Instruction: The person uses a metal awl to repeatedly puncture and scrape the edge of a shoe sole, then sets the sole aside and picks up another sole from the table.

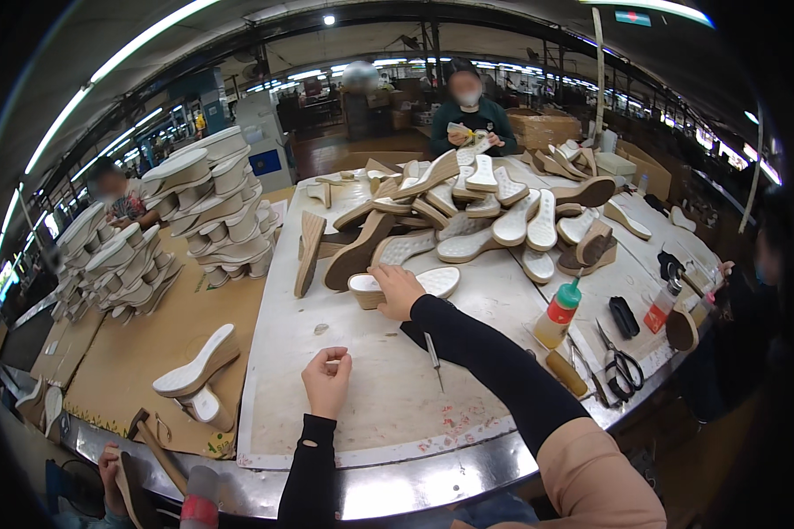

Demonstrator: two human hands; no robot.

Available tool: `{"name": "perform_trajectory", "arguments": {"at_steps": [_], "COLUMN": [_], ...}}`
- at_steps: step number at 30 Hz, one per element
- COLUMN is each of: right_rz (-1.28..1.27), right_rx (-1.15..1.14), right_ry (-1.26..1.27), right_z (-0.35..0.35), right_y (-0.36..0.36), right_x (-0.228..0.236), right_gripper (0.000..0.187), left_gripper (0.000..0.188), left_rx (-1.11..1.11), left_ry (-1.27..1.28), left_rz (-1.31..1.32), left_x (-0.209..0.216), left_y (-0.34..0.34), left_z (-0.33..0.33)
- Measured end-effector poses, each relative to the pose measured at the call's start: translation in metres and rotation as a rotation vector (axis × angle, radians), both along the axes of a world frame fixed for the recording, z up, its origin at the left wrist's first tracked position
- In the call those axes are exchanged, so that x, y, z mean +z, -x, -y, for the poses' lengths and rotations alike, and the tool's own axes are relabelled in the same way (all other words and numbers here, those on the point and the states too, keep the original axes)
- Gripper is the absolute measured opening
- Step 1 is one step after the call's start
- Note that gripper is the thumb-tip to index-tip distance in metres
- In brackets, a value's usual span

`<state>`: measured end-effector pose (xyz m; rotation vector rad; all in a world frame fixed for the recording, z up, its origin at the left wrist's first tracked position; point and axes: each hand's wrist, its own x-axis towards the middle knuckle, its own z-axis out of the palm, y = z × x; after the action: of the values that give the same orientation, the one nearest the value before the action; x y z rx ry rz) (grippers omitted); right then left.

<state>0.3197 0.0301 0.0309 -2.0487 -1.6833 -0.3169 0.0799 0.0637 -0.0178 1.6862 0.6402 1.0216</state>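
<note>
My right hand [399,291] reaches across the table and grips a wedge shoe sole [363,285] with a white quilted top and tan sides. Part of that sole is hidden under my fingers. Nearer to me, my left hand [328,381] hovers over the white work surface [326,432], its fingers curled in and nothing visible in them. Just beyond my right hand lies a big heap of similar wedge soles [481,207], some turned to show brown undersides. A thin pointed tool [434,360] rests beside my right forearm.
Stacked soles [216,207] rise at the left, with a loose pair [198,366] and a hammer [159,450] nearer. At right are a green-capped glue bottle [558,316], scissors [622,363] and a black case [624,317]. A co-worker [469,119] handles something across the table; others sit at both sides.
</note>
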Motion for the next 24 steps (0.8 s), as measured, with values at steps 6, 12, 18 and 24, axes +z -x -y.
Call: {"name": "perform_trajectory", "arguments": {"at_steps": [6, 12, 18, 24], "right_rz": [-0.046, 0.105, -0.079, -0.273], "right_rx": [-0.003, 0.344, 0.88, 0.808], "right_ry": [0.025, -0.032, -0.128, -0.15], "right_z": [-0.019, 0.014, 0.098, 0.188], "right_y": [0.009, 0.051, 0.131, 0.118], "right_x": [-0.011, 0.019, 0.031, 0.001], "right_gripper": [0.068, 0.06, 0.051, 0.066], "left_gripper": [0.015, 0.014, 0.037, 0.056], "left_rx": [0.163, 0.306, 0.393, -0.038], "left_ry": [0.022, 0.073, 0.211, 0.359], "left_rz": [0.089, 0.312, 0.266, 0.151], "left_x": [0.01, 0.013, 0.006, 0.023], "left_y": [0.001, 0.004, 0.026, 0.017], "left_z": [0.002, -0.019, -0.047, -0.014]}}
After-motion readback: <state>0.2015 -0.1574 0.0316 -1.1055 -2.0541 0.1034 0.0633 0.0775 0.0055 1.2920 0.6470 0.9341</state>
